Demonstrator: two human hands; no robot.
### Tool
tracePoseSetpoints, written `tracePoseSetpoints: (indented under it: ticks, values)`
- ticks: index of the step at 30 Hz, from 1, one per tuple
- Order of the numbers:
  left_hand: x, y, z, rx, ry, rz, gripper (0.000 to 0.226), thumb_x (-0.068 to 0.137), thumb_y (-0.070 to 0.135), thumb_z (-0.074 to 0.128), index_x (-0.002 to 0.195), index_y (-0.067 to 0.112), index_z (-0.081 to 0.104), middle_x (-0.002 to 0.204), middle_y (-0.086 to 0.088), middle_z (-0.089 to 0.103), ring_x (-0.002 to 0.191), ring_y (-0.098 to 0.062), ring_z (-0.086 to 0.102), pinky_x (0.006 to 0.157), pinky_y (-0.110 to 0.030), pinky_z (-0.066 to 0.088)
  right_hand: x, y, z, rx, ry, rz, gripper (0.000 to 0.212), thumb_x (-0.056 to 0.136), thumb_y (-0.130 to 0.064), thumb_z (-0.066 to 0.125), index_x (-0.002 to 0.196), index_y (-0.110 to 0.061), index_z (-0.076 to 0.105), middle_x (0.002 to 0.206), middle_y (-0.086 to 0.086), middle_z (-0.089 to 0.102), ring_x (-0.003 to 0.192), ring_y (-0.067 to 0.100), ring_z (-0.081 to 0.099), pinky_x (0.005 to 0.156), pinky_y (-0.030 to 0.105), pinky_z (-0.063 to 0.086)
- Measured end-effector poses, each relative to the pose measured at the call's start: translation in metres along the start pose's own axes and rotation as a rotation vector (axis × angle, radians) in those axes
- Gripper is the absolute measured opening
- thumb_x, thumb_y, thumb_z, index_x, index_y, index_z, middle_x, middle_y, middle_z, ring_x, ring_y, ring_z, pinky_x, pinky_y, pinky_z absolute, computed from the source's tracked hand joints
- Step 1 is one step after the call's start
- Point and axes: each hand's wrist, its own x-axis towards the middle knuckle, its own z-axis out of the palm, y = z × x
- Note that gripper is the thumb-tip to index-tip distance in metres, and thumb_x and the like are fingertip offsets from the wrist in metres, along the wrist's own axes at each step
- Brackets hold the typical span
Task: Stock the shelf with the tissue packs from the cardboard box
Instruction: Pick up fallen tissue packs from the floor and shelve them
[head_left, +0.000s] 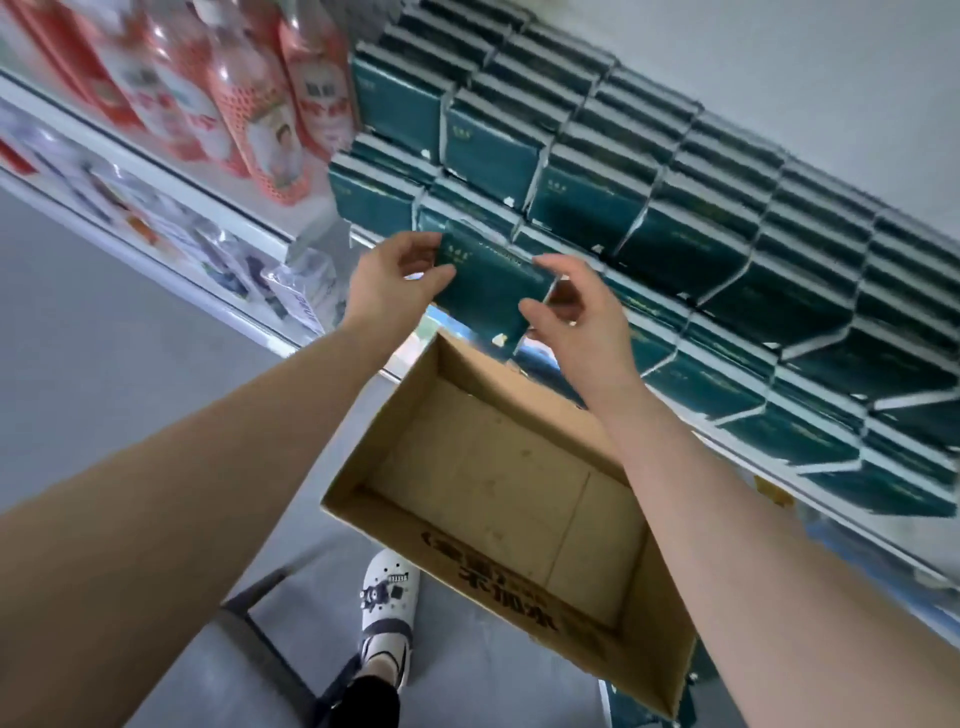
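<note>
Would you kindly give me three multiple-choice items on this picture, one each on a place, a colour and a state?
1. Where do the red bottles stand, relative to the shelved tissue packs? A: to their left. B: to their right. C: on the floor.
2. The tissue pack held between the left hand and the right hand is: A: red. B: dark green. C: yellow.
3. The cardboard box is: A: full. B: half full. C: empty.

Answers: 1 A, the bottles show left of the packs. 2 B, its wrapper is dark green. 3 C, only the bare bottom of the box shows.
</note>
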Motion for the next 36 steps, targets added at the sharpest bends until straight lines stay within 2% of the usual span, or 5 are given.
tracePoseSetpoints:
  ticks: [14, 18, 22, 26, 36]
  values:
    - [0.097, -0.001, -0.07, 0.044, 0.096, 0.063, 0.047, 0.089, 0.012, 0.063, 0.135, 0.019, 0.053, 0.126, 0.004, 0.061, 0.11, -0.014, 0.059, 0.101, -0.037, 0.049, 0.115, -0.064, 0.076, -0.248, 0.013, -0.278, 0.031, 0.089, -0.009, 0.068, 0.117, -0.022, 0.065, 0.11, 0.002, 0.049, 0.085, -0.004, 0.053, 0.076, -0.002, 0.036]
    - [0.115, 0.004, -0.074, 0.005, 0.102, 0.055, 0.05, 0.089, 0.01, 0.061, 0.137, 0.018, 0.051, 0.132, 0.004, 0.059, 0.119, -0.013, 0.057, 0.104, -0.039, 0.048, 0.137, -0.071, 0.084, -0.282, 0.025, -0.34, 0.03, 0.091, -0.008, 0.066, 0.118, -0.02, 0.068, 0.109, 0.005, 0.053, 0.086, -0.014, 0.05, 0.075, -0.001, 0.036]
    - [0.127, 0.009, -0.073, -0.024, 0.102, 0.059, 0.047, 0.093, 0.006, 0.058, 0.138, 0.017, 0.048, 0.134, 0.004, 0.057, 0.12, -0.01, 0.054, 0.105, -0.034, 0.046, 0.153, -0.073, 0.089, -0.362, 0.08, -0.383, 0.03, 0.089, -0.009, 0.067, 0.115, -0.024, 0.07, 0.106, -0.003, 0.056, 0.092, 0.002, 0.053, 0.088, 0.018, 0.045]
    - [0.137, 0.007, -0.07, -0.045, 0.108, 0.048, 0.046, 0.093, 0.004, 0.056, 0.137, 0.018, 0.049, 0.135, 0.005, 0.056, 0.122, -0.009, 0.052, 0.106, -0.037, 0.045, 0.165, -0.072, 0.093, -0.43, 0.168, -0.446, 0.027, 0.084, -0.011, 0.071, 0.109, -0.021, 0.07, 0.094, -0.011, 0.059, 0.089, -0.015, 0.043, 0.09, 0.028, 0.038]
    - [0.148, 0.001, -0.061, 0.032, 0.03, 0.036, 0.067, 0.091, 0.005, 0.055, 0.151, 0.02, 0.029, 0.149, 0.0, 0.044, 0.138, -0.014, 0.039, 0.111, -0.038, 0.039, 0.182, -0.066, 0.107, -0.584, 0.158, -0.414, 0.028, 0.081, -0.01, 0.076, 0.107, -0.018, 0.074, 0.118, 0.005, 0.055, 0.11, 0.024, 0.049, 0.077, 0.022, 0.04]
